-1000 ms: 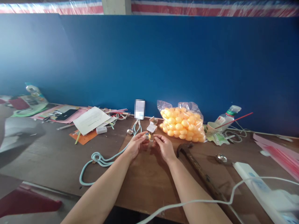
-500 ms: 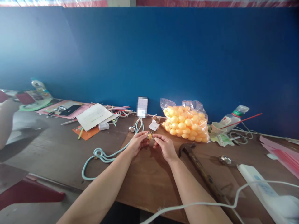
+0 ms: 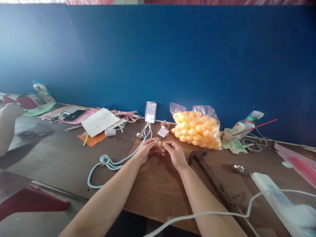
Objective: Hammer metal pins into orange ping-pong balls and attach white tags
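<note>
My left hand [image 3: 147, 149] pinches a small piece, silver-coloured with a yellow part [image 3: 159, 144], just above the brown table [image 3: 148, 194]. The piece is too small to name more closely. Close at its right side, my right hand [image 3: 174, 154] has thumb and forefinger pressed together. Whether anything is between those fingertips is hidden. Behind both hands lies a small opened white packet or box [image 3: 163, 131]. A light blue cord [image 3: 108, 161] loops out to the left of my left forearm, and a silver round object [image 3: 139, 135] rests beside its upper end.
A clear bag of yellow-orange balls [image 3: 195, 130] stands behind my right hand. To the right lie a hammer [image 3: 209, 174], another silver object [image 3: 237, 168] and a white power strip [image 3: 269, 191]. A white cable [image 3: 204, 216] crosses my right forearm. Another person's arm [image 3: 8, 125] is at left.
My right fingertips have shifted slightly on or beside the small piece, and its yellow part shows more toward the right. The view has tilted a little; the rest stays in place.
</note>
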Demonstrator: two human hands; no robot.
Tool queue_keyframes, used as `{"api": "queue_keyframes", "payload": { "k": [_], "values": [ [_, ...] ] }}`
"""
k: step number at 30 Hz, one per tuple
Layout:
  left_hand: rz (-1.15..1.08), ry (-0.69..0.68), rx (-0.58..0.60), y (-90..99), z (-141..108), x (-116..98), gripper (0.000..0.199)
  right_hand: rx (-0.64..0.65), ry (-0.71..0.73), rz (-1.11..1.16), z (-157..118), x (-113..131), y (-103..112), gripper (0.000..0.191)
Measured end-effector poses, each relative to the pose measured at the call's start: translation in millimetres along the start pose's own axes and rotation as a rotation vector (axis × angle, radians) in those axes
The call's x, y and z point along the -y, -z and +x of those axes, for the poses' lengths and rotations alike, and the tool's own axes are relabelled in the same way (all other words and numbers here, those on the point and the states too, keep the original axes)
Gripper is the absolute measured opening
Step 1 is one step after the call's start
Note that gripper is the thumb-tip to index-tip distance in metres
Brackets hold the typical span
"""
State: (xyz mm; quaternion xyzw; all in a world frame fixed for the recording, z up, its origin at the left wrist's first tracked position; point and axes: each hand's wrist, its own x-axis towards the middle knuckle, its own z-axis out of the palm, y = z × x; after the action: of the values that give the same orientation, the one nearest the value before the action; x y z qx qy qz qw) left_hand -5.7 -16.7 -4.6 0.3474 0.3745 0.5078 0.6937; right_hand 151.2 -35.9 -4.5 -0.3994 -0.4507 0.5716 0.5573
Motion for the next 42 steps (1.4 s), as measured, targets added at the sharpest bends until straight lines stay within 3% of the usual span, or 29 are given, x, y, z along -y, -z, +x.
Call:
{"api": "queue_keyframes", "payload": {
  "k": [11,42],
  "values": [
    [0.020,0.010,0.025,-2.5,-2.6,-2.3,0.029,-0.036,-0.038,0.243,0.0,6.8,-0.8,0.029],
    [0.083,-0.051,0.105,-6.8,-8.6,-2.7,0.047,0.002,-0.187,0.093,-1.0,6.7,-3.2,0.033]
  ]
}}
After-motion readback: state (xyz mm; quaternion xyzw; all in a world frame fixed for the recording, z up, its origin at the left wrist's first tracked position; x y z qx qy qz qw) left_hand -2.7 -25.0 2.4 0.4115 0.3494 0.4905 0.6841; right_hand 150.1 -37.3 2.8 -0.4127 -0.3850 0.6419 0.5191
